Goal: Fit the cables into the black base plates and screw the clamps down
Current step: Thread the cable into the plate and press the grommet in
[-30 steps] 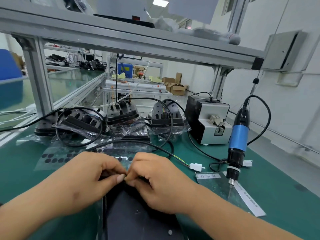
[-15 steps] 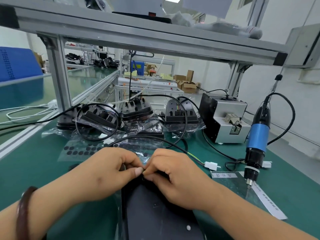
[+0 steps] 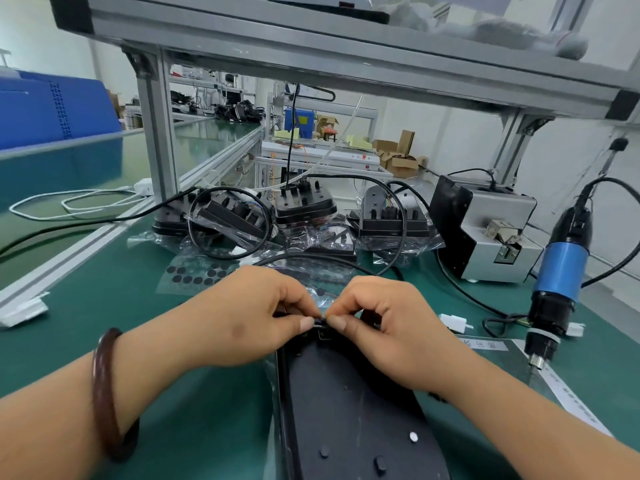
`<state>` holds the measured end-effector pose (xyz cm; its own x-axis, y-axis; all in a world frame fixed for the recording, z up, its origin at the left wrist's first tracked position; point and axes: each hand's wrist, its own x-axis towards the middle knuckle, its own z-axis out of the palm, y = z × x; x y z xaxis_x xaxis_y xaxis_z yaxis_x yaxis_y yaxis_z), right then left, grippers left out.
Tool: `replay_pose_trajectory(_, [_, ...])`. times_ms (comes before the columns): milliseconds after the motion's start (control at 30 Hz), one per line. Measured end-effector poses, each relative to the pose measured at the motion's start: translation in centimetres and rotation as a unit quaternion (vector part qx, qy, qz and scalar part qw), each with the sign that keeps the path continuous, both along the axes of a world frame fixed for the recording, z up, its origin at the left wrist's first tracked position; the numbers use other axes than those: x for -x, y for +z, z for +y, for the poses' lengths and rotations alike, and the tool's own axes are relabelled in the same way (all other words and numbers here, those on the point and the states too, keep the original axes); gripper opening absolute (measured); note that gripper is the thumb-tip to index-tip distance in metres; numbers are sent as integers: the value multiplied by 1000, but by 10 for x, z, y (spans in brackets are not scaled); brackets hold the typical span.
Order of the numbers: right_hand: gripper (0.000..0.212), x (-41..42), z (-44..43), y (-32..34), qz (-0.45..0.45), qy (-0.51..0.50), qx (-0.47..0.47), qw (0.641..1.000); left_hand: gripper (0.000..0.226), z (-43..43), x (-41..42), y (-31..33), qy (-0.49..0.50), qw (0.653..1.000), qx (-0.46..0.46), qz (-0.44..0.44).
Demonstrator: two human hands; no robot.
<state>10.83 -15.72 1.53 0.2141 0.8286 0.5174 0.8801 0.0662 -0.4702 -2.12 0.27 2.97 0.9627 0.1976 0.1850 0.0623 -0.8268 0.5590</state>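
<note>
A black base plate [image 3: 349, 403] lies flat on the green mat in front of me, its far end under my fingers. My left hand [image 3: 249, 317] and my right hand [image 3: 384, 327] meet at that far end, thumbs and forefingers pinching a small black part of the cable at the plate's edge. The black cable [image 3: 311, 258] arcs away behind my hands toward a white connector [image 3: 452, 321]. What my fingertips hold is mostly hidden.
A blue electric screwdriver [image 3: 557, 289] hangs upright at the right over a labelled bag. A grey screw feeder box [image 3: 485, 230] stands behind it. Several black base units [image 3: 304, 206] with coiled cables in plastic bags sit at the back. A sheet of black round pads [image 3: 197, 275] lies left.
The camera has moved closer and tilted down, so more of the base plate shows. Both hands stay pinched together at the plate's far end.
</note>
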Motion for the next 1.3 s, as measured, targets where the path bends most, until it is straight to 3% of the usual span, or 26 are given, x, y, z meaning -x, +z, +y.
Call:
replay_pose_trajectory(300, [4, 1, 0, 1, 27, -3, 6, 1000, 8, -1, -3, -1, 20, 1000, -3, -16])
replay_pose_trajectory(600, [9, 7, -2, 3, -99, 32, 30, 994, 12, -1, -2, 3, -2, 999, -38, -7])
replay_pose_trajectory(867, [14, 3, -6, 6, -130, 43, 57, 989, 27, -6, 2, 5, -18, 998, -53, -8])
replay_pose_trajectory(1067, [16, 1, -7, 3, -132, 29, 42, 990, 16, -11, 3, 5, -15, 987, -158, -20])
replay_pose_trajectory(1300, [16, 1, -6, 4, -144, 36, 40, 988, 25, -14, 1, 7, 14, 961, -272, -50])
